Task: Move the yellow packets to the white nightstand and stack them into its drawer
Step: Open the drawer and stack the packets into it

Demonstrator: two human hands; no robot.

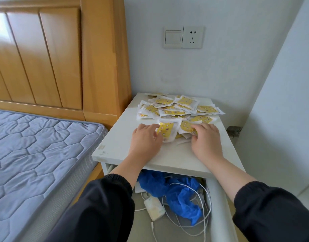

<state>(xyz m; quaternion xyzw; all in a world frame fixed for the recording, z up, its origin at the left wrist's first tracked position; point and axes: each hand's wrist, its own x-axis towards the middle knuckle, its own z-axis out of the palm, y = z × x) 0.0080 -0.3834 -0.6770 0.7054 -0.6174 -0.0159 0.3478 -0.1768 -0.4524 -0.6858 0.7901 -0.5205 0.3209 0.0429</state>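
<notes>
Several yellow packets (pixel 178 107) with white edges lie in a loose heap at the back of the white nightstand top (pixel 118 145). A small bunch of packets (pixel 169 131) sits nearer the front, between my hands. My left hand (pixel 146 139) grips the bunch at its left side, fingers curled over a packet's edge. My right hand (pixel 206 138) grips the bunch's right side with curled fingers. The nightstand drawer (pixel 218 193) stands pulled open below my forearms.
Inside the drawer lie crumpled blue plastic (pixel 178 193), white cables (pixel 205 212) and a white charger block (pixel 154 206). A bed with a grey quilted mattress (pixel 36 154) and wooden headboard (pixel 54 55) stands to the left. A wall switch and socket (pixel 184 37) sit above the nightstand.
</notes>
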